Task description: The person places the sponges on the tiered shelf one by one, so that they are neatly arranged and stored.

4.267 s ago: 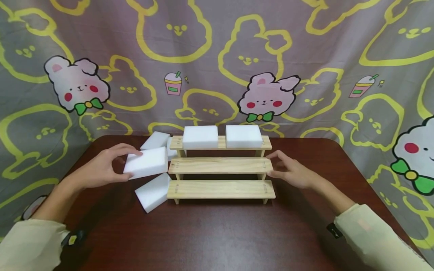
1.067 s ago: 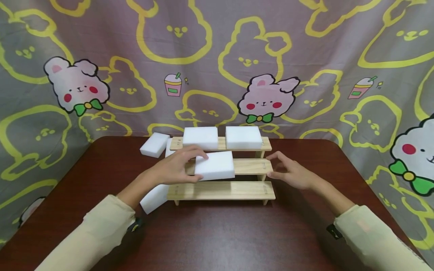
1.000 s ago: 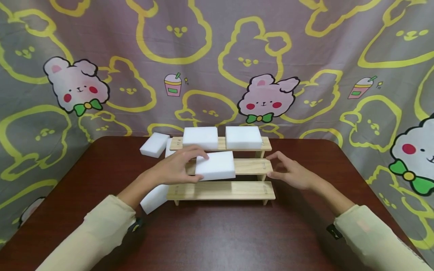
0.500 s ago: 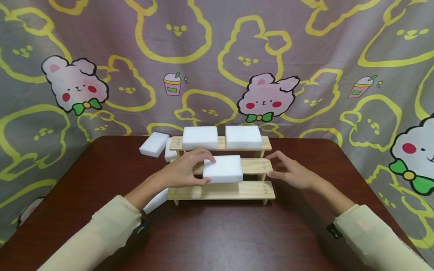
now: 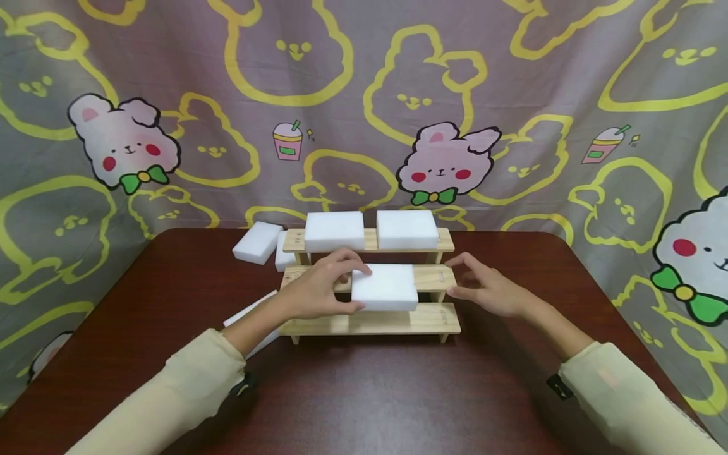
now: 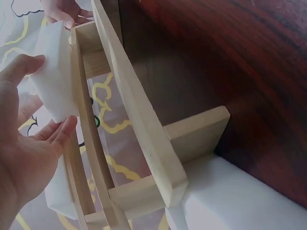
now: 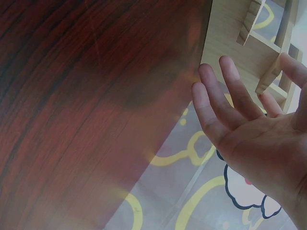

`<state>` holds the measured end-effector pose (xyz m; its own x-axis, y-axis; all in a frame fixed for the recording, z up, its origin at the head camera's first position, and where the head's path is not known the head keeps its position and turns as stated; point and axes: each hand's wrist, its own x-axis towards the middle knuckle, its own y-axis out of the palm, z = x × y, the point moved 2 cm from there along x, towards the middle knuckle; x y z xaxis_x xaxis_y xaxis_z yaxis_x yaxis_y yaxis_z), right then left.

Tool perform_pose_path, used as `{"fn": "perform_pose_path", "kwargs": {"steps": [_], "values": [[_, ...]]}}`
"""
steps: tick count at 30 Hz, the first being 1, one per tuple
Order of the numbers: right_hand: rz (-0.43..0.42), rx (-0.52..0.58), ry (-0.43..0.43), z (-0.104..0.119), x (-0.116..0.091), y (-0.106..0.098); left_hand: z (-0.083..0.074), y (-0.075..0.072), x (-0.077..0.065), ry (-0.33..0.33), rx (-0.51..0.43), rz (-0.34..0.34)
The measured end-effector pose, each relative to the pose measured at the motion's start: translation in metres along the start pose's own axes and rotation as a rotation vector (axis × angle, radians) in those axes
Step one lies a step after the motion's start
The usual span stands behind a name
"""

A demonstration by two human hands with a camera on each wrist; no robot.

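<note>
My left hand (image 5: 318, 287) holds a white foam block (image 5: 383, 287) by its left end, thumb in front and fingers behind. The block lies level at the middle step of a three-step wooden stand (image 5: 327, 325), its front side jutting past the step's front edge. In the left wrist view, fingertips press the sides of this block (image 6: 56, 72). My right hand (image 5: 491, 291) pinches the right end of the middle step between thumb and index finger. In the right wrist view, the other fingers of the right hand (image 7: 259, 139) stretch out beside the stand.
Two white foam blocks (image 5: 334, 230) (image 5: 407, 229) sit on the top step. Left of the stand, more blocks lie on the dark red table (image 5: 387, 398): two behind (image 5: 258, 241) (image 5: 285, 254) and one in front (image 5: 250, 309), partly behind my left forearm. A patterned curtain (image 5: 347, 76) hangs behind.
My left hand has carried the block from left of the stand to the middle step, lately shifting right and slightly toward me. The right hand has stayed at the step's right end.
</note>
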<state>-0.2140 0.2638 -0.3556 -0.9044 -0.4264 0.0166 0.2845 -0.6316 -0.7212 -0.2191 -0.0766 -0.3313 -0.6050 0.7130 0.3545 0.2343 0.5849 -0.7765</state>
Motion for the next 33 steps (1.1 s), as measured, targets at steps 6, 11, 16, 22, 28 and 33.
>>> {"fn": "perform_pose_path", "kwargs": {"steps": [6, 11, 16, 22, 28, 33], "values": [[0.0, 0.001, 0.001, 0.0, 0.0, 0.0, -0.002, 0.001, 0.002, -0.024, -0.012, -0.006], [0.0, -0.003, 0.001, 0.0, 0.001, 0.0, -0.001, 0.003, 0.004, -0.03, -0.017, -0.009], [-0.002, -0.004, 0.005, 0.001, 0.001, 0.0, 0.0, 0.007, 0.007, -0.01, -0.025, -0.036], [0.0, -0.004, 0.003, 0.001, 0.001, -0.001, 0.001, 0.014, 0.013, 0.007, -0.039, -0.071], [0.002, -0.001, -0.001, 0.001, 0.001, 0.0, -0.001, 0.021, 0.02, -0.005, -0.015, -0.068], [0.003, 0.002, 0.002, 0.001, 0.001, 0.0, -0.003, 0.024, 0.023, -0.004, 0.005, -0.083]]}}
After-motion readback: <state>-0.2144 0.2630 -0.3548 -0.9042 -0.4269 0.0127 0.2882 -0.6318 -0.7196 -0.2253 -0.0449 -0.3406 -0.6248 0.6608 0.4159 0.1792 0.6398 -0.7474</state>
